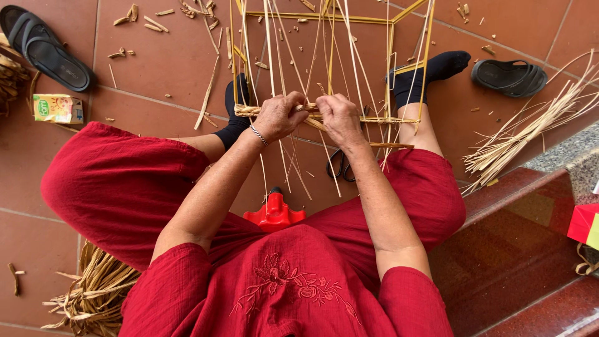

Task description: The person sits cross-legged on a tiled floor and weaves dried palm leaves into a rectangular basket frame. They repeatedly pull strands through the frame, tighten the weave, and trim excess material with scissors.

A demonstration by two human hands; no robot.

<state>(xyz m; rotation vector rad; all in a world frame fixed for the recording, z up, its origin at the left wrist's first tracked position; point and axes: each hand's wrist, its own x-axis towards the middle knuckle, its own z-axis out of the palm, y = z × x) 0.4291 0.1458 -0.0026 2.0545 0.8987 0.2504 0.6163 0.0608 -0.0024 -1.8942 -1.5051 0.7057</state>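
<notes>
Where the two hands meet, a woven band of straw strips [312, 114] runs crosswise through a frame of thin yellow slats [390, 62] that stands on the tiled floor between the person's feet. The left hand [279, 117] has its fingers curled shut around the band, gripping the strips at the left of centre, and a thin metal bracelet [258, 135] sits on that wrist. The right hand [339, 118] is just beside it, almost touching, its fingers likewise bent down and clamped on the same band. Long pale upright strands [274, 56] rise from the band toward the top of the frame, and loose ends hang below the hands.

Both feet wear black socks [430, 72], one on each side of the frame. Under the right forearm a pair of dark-handled scissors [341, 165] lies on the floor. Close to the lap stands a red plastic stool edge [274, 212]. The person wears a red embroidered dress [287, 281].

Farther out, a bundle of pale straw strips [524, 128] lies at the right beside a black sandal [508, 77]; a second black sandal [47, 50] lies at the upper left, with a small drink carton [58, 108] below it. A heap of coarser straw [93, 293] lies at the lower left, and short offcuts [150, 24] are scattered on the reddish tiles [162, 68].
</notes>
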